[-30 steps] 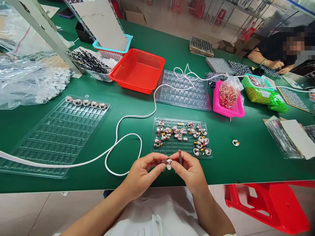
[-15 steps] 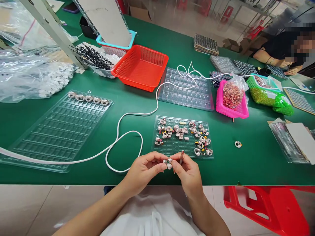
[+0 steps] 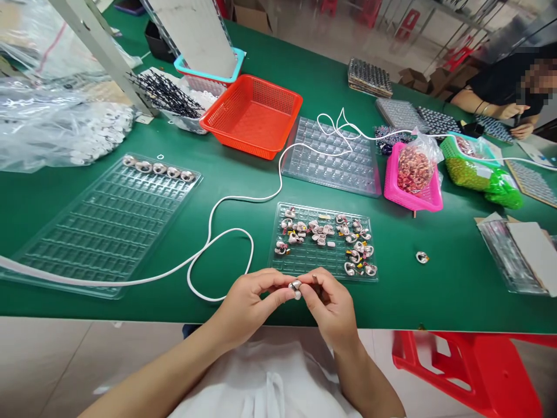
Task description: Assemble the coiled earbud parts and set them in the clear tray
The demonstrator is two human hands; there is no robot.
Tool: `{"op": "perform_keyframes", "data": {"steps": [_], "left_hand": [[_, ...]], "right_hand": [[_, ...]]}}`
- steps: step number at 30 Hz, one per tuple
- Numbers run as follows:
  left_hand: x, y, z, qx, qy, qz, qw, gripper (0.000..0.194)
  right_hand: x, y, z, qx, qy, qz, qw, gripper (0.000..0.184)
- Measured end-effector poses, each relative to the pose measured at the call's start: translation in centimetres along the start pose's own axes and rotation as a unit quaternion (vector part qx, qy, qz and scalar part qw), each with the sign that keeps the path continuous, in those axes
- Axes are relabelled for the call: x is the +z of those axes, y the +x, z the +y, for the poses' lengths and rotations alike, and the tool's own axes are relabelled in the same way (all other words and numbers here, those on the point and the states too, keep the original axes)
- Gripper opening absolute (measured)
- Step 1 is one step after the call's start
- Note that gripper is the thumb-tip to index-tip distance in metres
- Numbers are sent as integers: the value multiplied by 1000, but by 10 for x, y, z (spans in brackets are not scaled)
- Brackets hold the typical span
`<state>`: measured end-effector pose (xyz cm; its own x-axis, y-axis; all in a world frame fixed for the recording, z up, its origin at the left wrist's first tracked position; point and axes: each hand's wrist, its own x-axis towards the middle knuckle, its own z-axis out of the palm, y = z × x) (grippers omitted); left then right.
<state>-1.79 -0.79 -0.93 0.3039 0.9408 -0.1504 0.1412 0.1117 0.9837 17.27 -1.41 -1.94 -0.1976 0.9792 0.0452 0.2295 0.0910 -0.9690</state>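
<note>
At the table's front edge, my left hand (image 3: 250, 305) pinches a small silver-white curved part (image 3: 296, 287) between thumb and fingertips. It looks like an earphone housing, though it is too small to be sure. My right hand (image 3: 334, 307) closes on the same part from the other side. A thin dark metal tool (image 3: 322, 295), mostly hidden, is tucked in my right fingers. Just beyond my hands lies a clear plastic tray (image 3: 311, 261) with several similar white parts, some showing yellow and red bits. One loose part (image 3: 422, 257) rests on the green table to the right.
On the left a larger clear tray (image 3: 100, 226) has several silver parts along its far row. A white cable (image 3: 243, 199) snakes across the table. Farther back are a red basket (image 3: 255, 119), a pink basket (image 3: 394, 194) and a co-worker's arm (image 3: 474, 103). A red stool (image 3: 491, 371) stands below right.
The small part has turned between my fingertips, showing a smoother silver side. The metal tool in my right hand has tipped down and shows less. The view has shifted slightly.
</note>
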Motion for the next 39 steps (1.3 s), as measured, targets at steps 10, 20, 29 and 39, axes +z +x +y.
{"op": "perform_keyframes", "data": {"steps": [10,20,29,39], "left_hand": [[5,0,-2,69,20,84,994,16],[9,-2,2,56,-3,103,993,6],[8,-4,-1,149,-9,81,985,17],[14,-3,9,182,17,123,976,15]], "right_hand": [[1,-2,4,-82,-51,0,995,18],[2,-2,7,1,51,-26,998,10],[-1,2,8,9,150,-34,988,13],[10,-3,22,23,244,33,969,9]]}}
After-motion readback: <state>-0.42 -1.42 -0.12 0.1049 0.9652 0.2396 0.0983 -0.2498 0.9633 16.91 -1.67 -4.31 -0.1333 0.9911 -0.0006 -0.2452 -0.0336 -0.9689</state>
